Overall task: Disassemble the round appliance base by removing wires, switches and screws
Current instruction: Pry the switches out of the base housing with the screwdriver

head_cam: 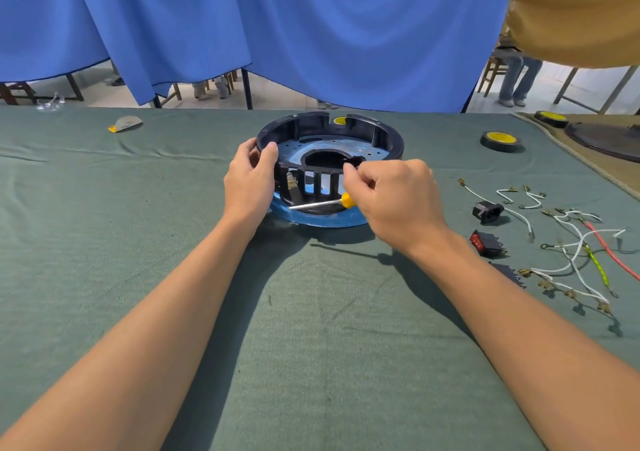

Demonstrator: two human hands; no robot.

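Observation:
The round black appliance base point(381, 135) with a blue metal plate inside sits tilted on the green cloth at centre. My left hand point(249, 180) grips its left rim. My right hand point(394, 197) is closed at the near right rim, holding a yellow-handled screwdriver point(322, 203) whose metal shaft points left along the base's front. The fingertips also pinch at a small black part on the rim. Removed white, red and yellow-green wires point(575, 242), a black socket point(487, 211) and a red rocker switch point(485, 242) lie to the right.
Two rolls of black tape with yellow cores point(500, 140) point(551, 118) lie at the far right, beside a dark round cover point(609, 139) on a tan mat. A small grey-and-yellow scrap point(125, 124) lies far left. Blue curtain hangs behind the table point(104, 242).

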